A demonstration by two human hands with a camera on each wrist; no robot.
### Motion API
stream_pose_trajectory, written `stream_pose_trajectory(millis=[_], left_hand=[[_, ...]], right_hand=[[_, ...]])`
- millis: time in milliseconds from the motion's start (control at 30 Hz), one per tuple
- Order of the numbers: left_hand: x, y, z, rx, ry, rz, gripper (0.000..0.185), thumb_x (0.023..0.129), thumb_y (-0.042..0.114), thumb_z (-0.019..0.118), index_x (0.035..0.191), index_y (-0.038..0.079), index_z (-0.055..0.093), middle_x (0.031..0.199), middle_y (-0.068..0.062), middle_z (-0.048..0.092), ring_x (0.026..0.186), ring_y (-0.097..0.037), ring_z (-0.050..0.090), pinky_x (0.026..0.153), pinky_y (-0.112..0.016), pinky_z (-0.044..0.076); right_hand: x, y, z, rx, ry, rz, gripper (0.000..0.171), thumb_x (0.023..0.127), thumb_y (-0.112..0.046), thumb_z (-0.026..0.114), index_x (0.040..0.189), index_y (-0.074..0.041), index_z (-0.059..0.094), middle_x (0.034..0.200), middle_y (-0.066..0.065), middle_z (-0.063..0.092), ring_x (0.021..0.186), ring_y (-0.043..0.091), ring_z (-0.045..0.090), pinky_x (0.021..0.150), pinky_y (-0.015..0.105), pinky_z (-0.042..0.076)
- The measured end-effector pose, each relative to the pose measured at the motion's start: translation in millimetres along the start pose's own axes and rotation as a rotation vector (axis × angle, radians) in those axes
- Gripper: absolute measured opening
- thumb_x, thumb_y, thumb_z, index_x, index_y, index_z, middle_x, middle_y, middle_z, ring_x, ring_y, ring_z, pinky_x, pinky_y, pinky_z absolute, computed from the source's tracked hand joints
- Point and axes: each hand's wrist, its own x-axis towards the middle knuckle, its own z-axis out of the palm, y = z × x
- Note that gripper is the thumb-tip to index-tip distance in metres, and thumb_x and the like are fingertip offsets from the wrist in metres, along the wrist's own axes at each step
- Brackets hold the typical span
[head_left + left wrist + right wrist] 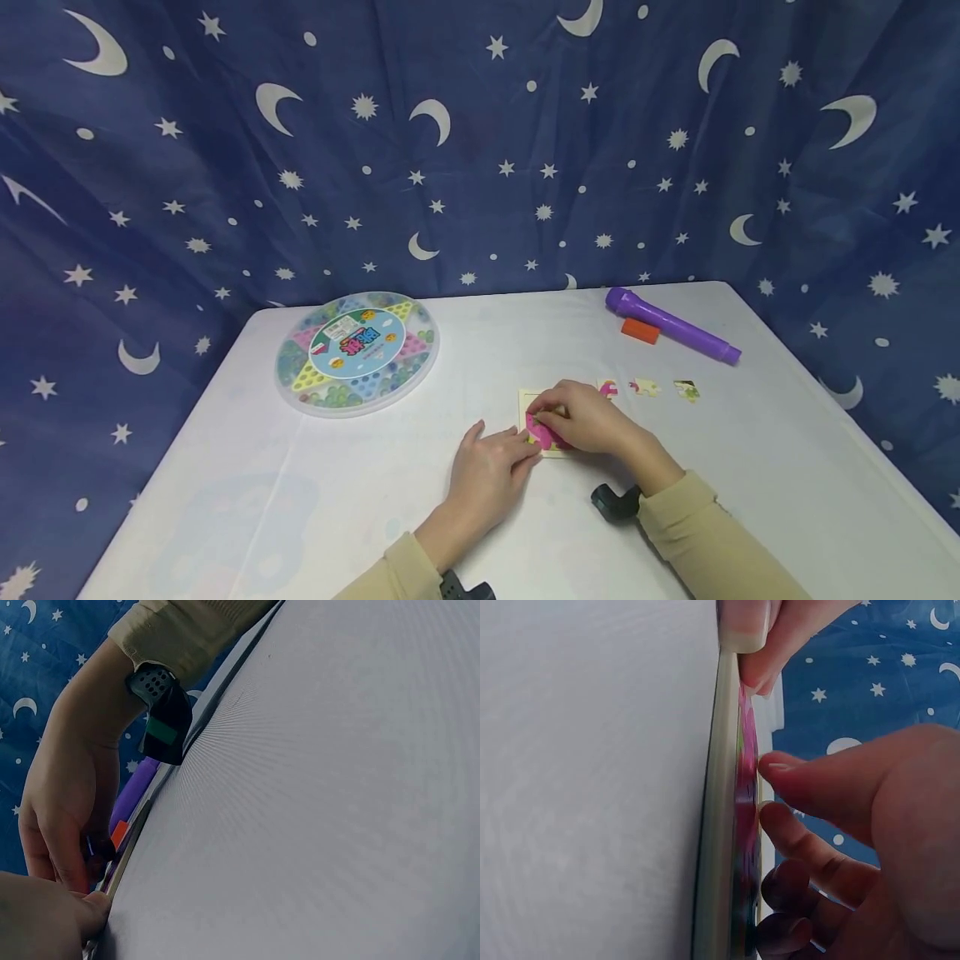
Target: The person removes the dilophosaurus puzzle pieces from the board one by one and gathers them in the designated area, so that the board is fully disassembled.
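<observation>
A small jigsaw puzzle board (528, 400) with a pale frame lies on the table, pink picture pieces (537, 432) inside it. My left hand (487, 471) holds its near left edge, thumb (744, 626) at the rim and a finger over the pink part. From the right, my right hand (588, 418) reaches over the board and covers much of it. Its curled thumb (784, 766) and fingertips pinch at a puzzle piece on the picture surface. To the right of the board lie three loose pieces: one pink (608, 388), one pale yellow (644, 387) and one dark and green (686, 390).
A round Chinese checkers set (356, 346) with a clear rim sits at the back left. At the back right lie a purple toy microphone (675, 326) and an orange block (640, 331). A blue star-and-moon curtain (480, 150) hangs behind the white table (337, 500).
</observation>
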Motion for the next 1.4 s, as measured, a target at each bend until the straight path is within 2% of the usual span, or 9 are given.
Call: stream_pose_trajectory(millis=[233,700,1100,1400], left_hand=[[-0.4,-0.3,-0.9,-0.017,0.009,-0.003,0.013,0.082,0.028,0.071,0.094,0.025,0.075,0.103,0.004,0.068,0.096,-0.016,0.064,0.089,-0.057,0.040],[2.0,0.3,-3.2,-0.030,0.004,-0.009,0.012,0.082,0.027,0.071,0.093,0.025,0.075,0.104,0.004,0.068,0.096,-0.017,0.064,0.089,-0.057,0.039],[2.0,1.1,-2.6,-0.028,0.010,0.002,0.012,0.081,0.027,0.071,0.093,0.024,0.075,0.103,0.005,0.068,0.095,-0.016,0.064,0.088,-0.057,0.040],[0.1,-1.6,-1.1,-0.020,0.020,0.012,0.013,0.081,0.027,0.072,0.093,0.024,0.075,0.102,0.005,0.068,0.094,-0.016,0.064,0.087,-0.057,0.040]], right_hand=[[-0.1,-2.5,0.9,0.021,-0.012,0.008,0.013,0.087,-0.020,0.065,0.098,-0.027,0.067,0.092,-0.013,0.058,0.087,0.008,0.053,0.086,0.035,0.047],[2.2,-2.7,0.9,0.050,-0.007,0.035,0.014,0.086,-0.019,0.066,0.098,-0.027,0.064,0.091,-0.013,0.059,0.084,0.011,0.053,0.084,0.036,0.048],[-1.4,-2.8,-2.6,0.039,-0.032,0.021,0.026,0.085,-0.012,0.065,0.108,-0.025,0.066,0.102,-0.009,0.059,0.099,0.011,0.054,0.092,0.039,0.044],[-0.5,-3.6,-1.9,0.065,-0.035,0.015,0.031,0.079,-0.007,0.070,0.104,-0.026,0.065,0.097,-0.009,0.058,0.086,0.012,0.053,0.085,0.037,0.048]])
